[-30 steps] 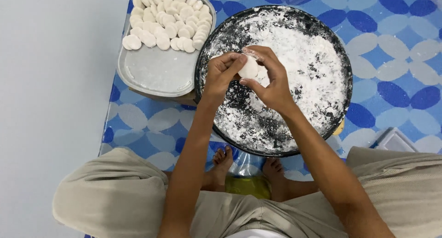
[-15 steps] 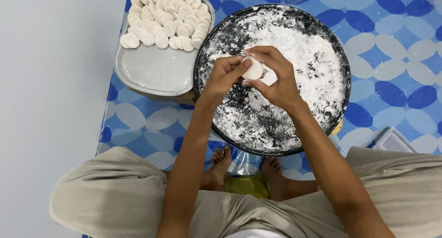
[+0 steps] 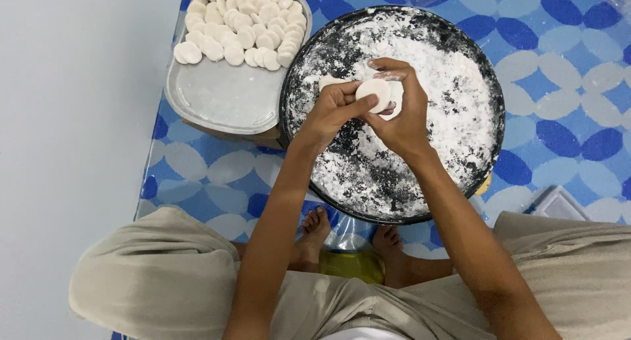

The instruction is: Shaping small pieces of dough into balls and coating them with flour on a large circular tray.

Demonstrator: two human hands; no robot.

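Left hand: the left hand (image 3: 328, 113) is curled in from the left, thumb and fingertips pinched against the near edge of the dough disc (image 3: 374, 93); fingers are drawn together, not spread
Right hand: the right hand (image 3: 401, 120) wraps from the right, fingers arched over the far side of the same disc and thumb under it, closed on it rather than open
Shared grip: both hands hold the one disc between them, lifted just above the flour and not resting on it
Dough disc: white, round, flattened, smooth and matte, its broad face turned up toward the camera; it sits over the upper middle of the round pan (image 3: 490, 149)
Round pan: dark and wide, its floor heavily dusted with white flour (image 3: 447, 84), thickest on the far right, with bare black patches near the front rim; a small white lump of dough (image 3: 327, 82) lies in the flour just beside the left fingers
Tray: a grey tray (image 3: 223, 100) touches the pan's left side; its far half carries overlapping rows of finished discs (image 3: 240, 24), its near half is bare
Surroundings: blue patterned mat (image 3: 559, 97) under everything; the person's bare feet (image 3: 319, 228) show below the pan
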